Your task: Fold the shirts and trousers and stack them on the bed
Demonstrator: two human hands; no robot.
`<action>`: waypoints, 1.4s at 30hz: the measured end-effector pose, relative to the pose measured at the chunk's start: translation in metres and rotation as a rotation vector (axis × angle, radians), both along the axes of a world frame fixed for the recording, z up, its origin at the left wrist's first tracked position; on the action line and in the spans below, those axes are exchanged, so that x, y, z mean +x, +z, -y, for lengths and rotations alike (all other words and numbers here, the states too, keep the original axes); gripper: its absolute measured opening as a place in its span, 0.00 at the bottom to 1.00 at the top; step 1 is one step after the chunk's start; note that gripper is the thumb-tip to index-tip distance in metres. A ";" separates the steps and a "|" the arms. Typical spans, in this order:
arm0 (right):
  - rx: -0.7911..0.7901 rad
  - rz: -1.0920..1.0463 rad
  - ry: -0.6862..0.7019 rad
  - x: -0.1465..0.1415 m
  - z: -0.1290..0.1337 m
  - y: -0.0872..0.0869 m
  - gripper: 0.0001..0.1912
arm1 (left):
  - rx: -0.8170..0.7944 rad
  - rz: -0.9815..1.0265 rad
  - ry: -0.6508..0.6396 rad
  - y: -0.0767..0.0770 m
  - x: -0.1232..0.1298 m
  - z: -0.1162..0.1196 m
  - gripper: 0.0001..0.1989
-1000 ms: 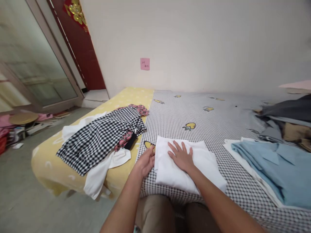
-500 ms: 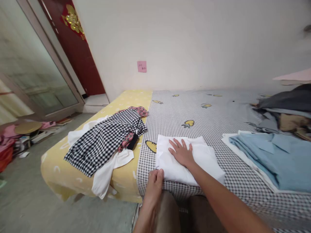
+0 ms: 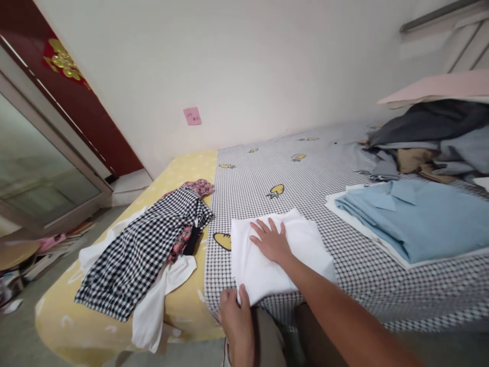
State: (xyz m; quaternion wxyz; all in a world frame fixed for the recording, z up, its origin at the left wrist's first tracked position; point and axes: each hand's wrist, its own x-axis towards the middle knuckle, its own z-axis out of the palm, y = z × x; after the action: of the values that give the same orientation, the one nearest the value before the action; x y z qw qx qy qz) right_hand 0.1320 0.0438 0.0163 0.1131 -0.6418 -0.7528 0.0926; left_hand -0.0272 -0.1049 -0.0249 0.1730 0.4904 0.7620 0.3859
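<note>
A folded white garment (image 3: 301, 242) lies on the checked bed cover in front of me; its exact kind cannot be told. My right hand (image 3: 271, 242) rests flat on top of it, fingers spread. At the near left corner, my left hand (image 3: 236, 311) has its fingers curled and its thumb against the fabric edge, pinching the corner. To the right lies a folded light-blue collared shirt (image 3: 428, 219) on top of white cloth. On the left, a black-and-white checked garment (image 3: 148, 244) is heaped with a white garment (image 3: 148, 326) and floral fabric (image 3: 198, 187).
The bed carries a yellow cover (image 3: 57, 300) on the left and a grey checked cover (image 3: 252, 183) on the right. A pile of dark clothes (image 3: 431, 122) sits at the far right under something pink (image 3: 439, 86). A wall (image 3: 267, 66) stands behind.
My view has tilted and turned to the right. The left hand has shifted slightly at the garment's near corner, its thumb and finger looking further apart. My right hand stays flat on the garment.
</note>
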 end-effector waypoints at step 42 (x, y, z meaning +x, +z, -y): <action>0.175 -1.247 -0.445 0.172 0.113 -0.028 0.15 | -0.205 -0.649 -0.398 0.052 0.058 -0.120 0.33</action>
State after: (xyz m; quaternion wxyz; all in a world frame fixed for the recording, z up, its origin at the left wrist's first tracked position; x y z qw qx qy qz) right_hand 0.3038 -0.0692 -0.0119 0.5951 -0.5966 -0.4009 0.3593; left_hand 0.0305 0.0147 0.0267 0.0425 0.7054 0.7016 0.0915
